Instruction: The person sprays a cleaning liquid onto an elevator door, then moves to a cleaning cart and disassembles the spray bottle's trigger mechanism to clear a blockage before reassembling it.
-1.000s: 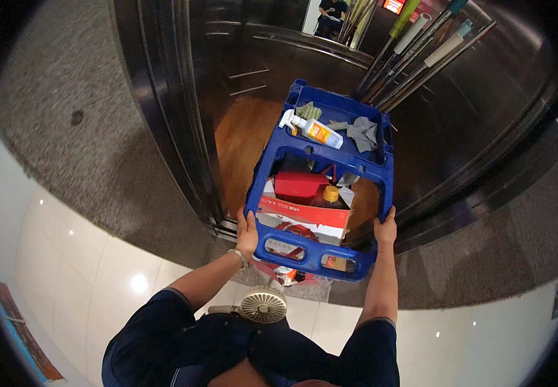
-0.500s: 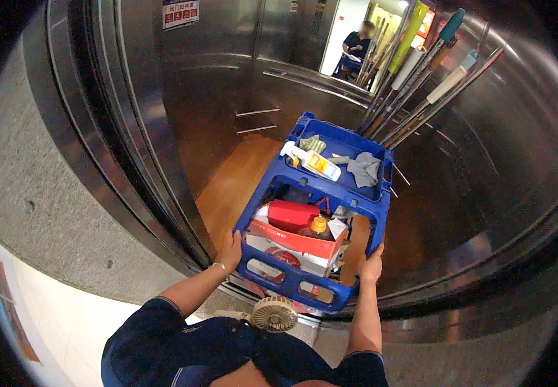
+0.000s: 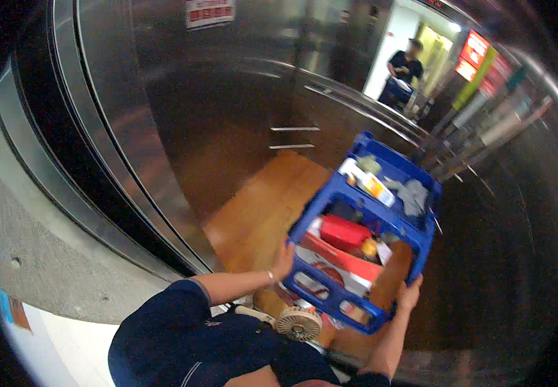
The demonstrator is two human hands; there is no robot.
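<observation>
Both hands are on a blue plastic utility cart (image 3: 334, 300) in front of me. My left hand (image 3: 283, 260) grips its near left edge; my right hand (image 3: 409, 293) grips the near right side. In the cart's top tray lie a white spray bottle (image 3: 377, 189) with an orange label, a grey cloth (image 3: 413, 196) and a greenish cloth (image 3: 369, 164). Through the opening below shows a red-and-white cardboard box (image 3: 338, 257) holding a red object (image 3: 343, 233) and a bottle with a yellow-orange cap (image 3: 370, 248). Long-handled poles (image 3: 463, 106), blurred, rise beyond the far end.
Metal walls and a brown wooden floor (image 3: 259, 200) form a lift car around the cart. A handrail (image 3: 363, 109) runs along the back wall; a reflected person (image 3: 406, 64) shows above it. The doorway edge (image 3: 124, 168) curves along my left. A small round fan (image 3: 299, 323) hangs at my chest.
The cart and both hands sit further right and slightly lower in view, and more wooden floor shows left of the cart. My view has turned. Both hands keep their hold.
</observation>
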